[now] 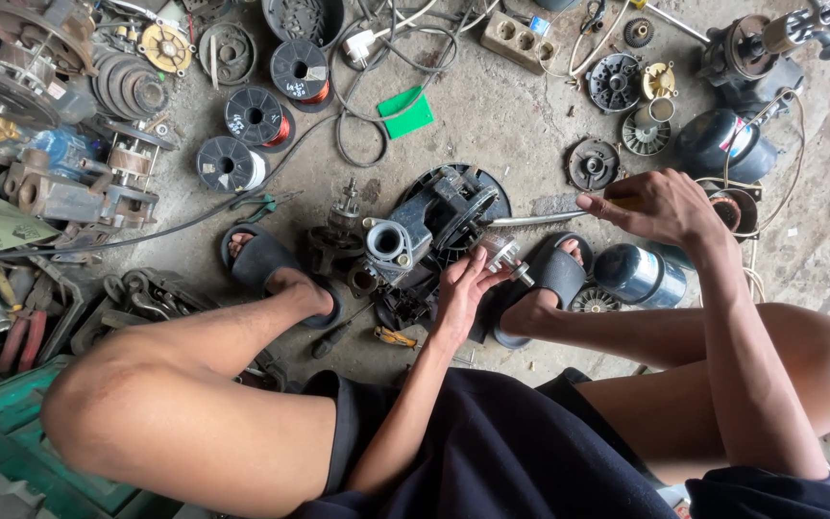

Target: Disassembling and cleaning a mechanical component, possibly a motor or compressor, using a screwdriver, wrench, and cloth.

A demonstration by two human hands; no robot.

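Head camera view looks straight down at a person squatting on a stained concrete floor (501, 115), bare knees spread and black slide sandals (261, 259) on both feet. The left hand (460, 288) is cupped around a small silvery metal part (504, 254), fingers partly curled with the fingertips against it, holding it just in front of the right foot. The right hand (653, 205) is closed in a pinching grip around the yellowish handle of a long screwdriver (540, 219), whose steel shaft runs leftward and slightly down toward a black motor housing (444, 216). The tip ends at or just beside that housing; I cannot tell whether it touches. The housing lies between the two feet, with a grey cylindrical fitting (386, 242) at its left side and a dark rotor-like piece with a spindle (343, 216) just beyond that.

Beside the right foot rests a blue-black cylindrical capacitor (638, 274). Up and to the left, well apart from the hands, four spools of winding wire (256, 117) lie on the floor, two showing copper-coloured wire. A green card (405, 112) sits among loops of grey cable (377, 58), near a beige power strip (519, 40). Fan motor covers and round metal end plates (617, 82) are scattered at the upper right. Pliers with red handles (21, 336) lie by a green crate (12, 423) at the lower left.
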